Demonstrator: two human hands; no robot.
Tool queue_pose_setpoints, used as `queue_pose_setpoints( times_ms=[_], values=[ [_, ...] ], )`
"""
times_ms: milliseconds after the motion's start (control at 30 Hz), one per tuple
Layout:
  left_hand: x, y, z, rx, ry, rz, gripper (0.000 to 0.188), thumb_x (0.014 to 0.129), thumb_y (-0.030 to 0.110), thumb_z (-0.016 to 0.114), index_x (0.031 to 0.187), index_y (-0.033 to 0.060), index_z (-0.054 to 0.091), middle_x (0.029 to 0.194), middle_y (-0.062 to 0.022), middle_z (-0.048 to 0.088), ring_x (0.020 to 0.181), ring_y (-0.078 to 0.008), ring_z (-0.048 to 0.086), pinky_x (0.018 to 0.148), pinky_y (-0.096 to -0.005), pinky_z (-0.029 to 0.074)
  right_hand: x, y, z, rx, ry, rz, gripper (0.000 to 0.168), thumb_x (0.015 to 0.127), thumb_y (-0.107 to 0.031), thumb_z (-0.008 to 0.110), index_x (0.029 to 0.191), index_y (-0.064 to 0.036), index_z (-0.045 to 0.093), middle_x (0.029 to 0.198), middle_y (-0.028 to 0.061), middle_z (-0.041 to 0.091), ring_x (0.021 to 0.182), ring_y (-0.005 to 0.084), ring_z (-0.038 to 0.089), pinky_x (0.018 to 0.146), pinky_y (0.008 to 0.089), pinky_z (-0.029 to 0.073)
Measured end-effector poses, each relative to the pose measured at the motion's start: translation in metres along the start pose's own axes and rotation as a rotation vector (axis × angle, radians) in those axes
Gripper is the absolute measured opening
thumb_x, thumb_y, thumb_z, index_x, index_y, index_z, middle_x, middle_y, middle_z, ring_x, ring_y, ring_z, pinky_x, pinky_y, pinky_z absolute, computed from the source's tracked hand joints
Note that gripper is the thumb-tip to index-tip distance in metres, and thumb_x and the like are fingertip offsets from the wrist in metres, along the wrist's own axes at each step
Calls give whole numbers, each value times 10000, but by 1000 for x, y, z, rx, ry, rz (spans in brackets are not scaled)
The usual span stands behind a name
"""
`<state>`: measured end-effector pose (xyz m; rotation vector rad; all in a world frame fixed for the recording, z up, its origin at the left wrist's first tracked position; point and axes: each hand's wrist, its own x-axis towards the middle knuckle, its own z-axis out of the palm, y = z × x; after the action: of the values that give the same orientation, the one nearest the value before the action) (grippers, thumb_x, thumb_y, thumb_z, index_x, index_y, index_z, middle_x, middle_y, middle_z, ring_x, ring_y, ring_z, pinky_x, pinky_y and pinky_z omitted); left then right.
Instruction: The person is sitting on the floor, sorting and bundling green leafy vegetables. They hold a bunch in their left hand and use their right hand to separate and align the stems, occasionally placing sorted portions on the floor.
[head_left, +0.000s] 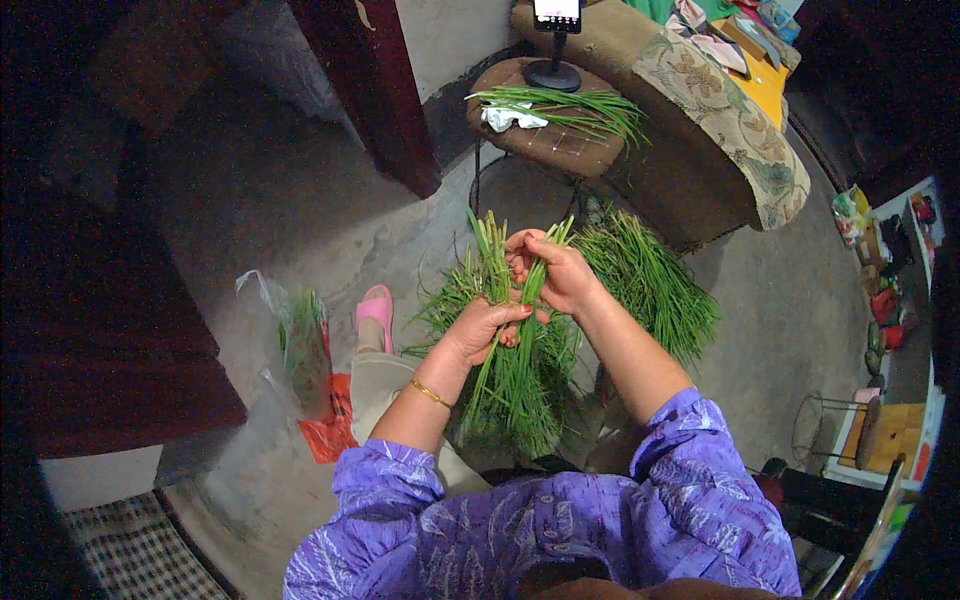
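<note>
Closed around a bunch of long green leafy stalks (517, 375), my left hand (484, 326) holds them below their pale cut ends, leaves hanging down. My right hand (556, 274) grips a smaller cluster of stalks (534, 289) near its upper end, close beside the left hand's bunch. Beneath and to the right lies a large heap of the same greens (649, 285) on the floor, and another looser pile (450, 300) shows left of my hands. More stalks (592, 109) rest on a brown stool ahead, over a crumpled white tissue (514, 116).
The brown stool (555, 154) also bears a phone (557, 15) on a stand (553, 75). A sofa (675, 157) stands behind it to the right. On the left floor are a clear plastic bag (304, 360) with greens and a red bag (326, 435), near my pink slipper (382, 311).
</note>
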<state>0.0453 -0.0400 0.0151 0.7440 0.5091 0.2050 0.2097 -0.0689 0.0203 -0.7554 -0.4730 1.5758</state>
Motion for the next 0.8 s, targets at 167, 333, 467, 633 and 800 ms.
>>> queue_pose_setpoints(
  times_ms=[167,333,467,633,800],
  values=[
    [2,0,0,115,61,30,270,775,150,629,999,28,539,735,-60,615,392,-46,401,384,-187,352,3,5,4,-284,152,-89,192,870,-229,519,938,-51,543,801,15,546,714,108,495,661,241,410],
    [2,-2,-5,130,143,35,224,775,155,635,950,29,578,718,-55,611,397,-58,398,393,-199,344,1,1,9,-526,247,-112,216,831,-260,574,912,-62,541,730,-3,525,664,98,485,596,238,402],
    [4,-2,-10,141,234,62,238,779,155,634,972,22,594,723,-50,613,401,-62,395,413,-215,359,-1,-7,6,-573,317,-49,185,820,-224,582,925,-83,525,664,-20,468,537,64,404,465,212,282],
    [5,0,-15,98,282,37,264,780,165,636,996,17,598,735,-48,617,405,-60,403,425,-217,367,-2,-10,7,-564,344,-242,132,807,-125,551,906,-66,487,665,-7,460,488,75,399,441,220,326],
    [5,0,-13,26,307,36,170,779,85,609,927,6,586,704,-68,608,396,-64,409,374,-202,342,-2,-15,10,-389,314,-354,227,799,-53,514,1021,-69,470,782,1,481,606,87,452,515,218,376]
  ],
)
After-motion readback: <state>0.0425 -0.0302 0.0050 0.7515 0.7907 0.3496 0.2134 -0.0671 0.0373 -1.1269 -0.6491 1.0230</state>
